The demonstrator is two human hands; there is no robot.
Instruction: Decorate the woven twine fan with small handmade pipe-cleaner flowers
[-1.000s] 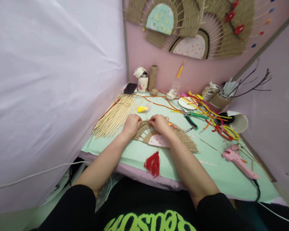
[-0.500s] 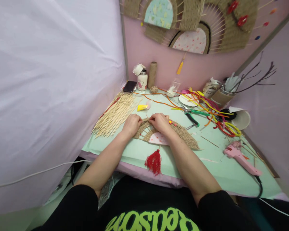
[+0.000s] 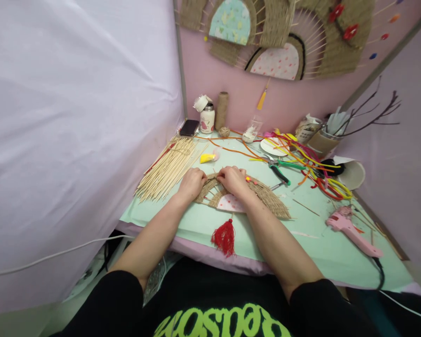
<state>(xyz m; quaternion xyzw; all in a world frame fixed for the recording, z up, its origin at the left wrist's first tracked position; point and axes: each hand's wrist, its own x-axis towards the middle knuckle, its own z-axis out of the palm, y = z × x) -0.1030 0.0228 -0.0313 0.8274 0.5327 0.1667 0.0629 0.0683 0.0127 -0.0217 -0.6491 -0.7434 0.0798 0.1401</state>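
A hand fan (image 3: 269, 199) woven from brown twine over thin sticks lies on the table in front of me. Its inner half-round is white cloth with pink dots, and a red tassel (image 3: 223, 238) hangs from its lower edge toward me. My left hand (image 3: 192, 181) pinches the fan's upper rim on the left side. Close beside it, my right hand (image 3: 233, 179) has its fingers closed on the same rim near the top and covers part of the weave. Small orange and yellow dots show just right of that hand. The exact fingertip contact is partly hidden.
Bamboo sticks (image 3: 164, 171) lie in a heap at left. Pliers (image 3: 279, 172), bright pipe cleaners (image 3: 312, 159) and a pink glue gun (image 3: 354, 231) with a cord are at right. A bottle (image 3: 207, 120), phone (image 3: 189, 127) and twine roll (image 3: 221, 111) stand or lie behind.
The view has shifted very slightly. Both hands stay at the same spots on the fan's rim, and the fan has not visibly moved on the table.
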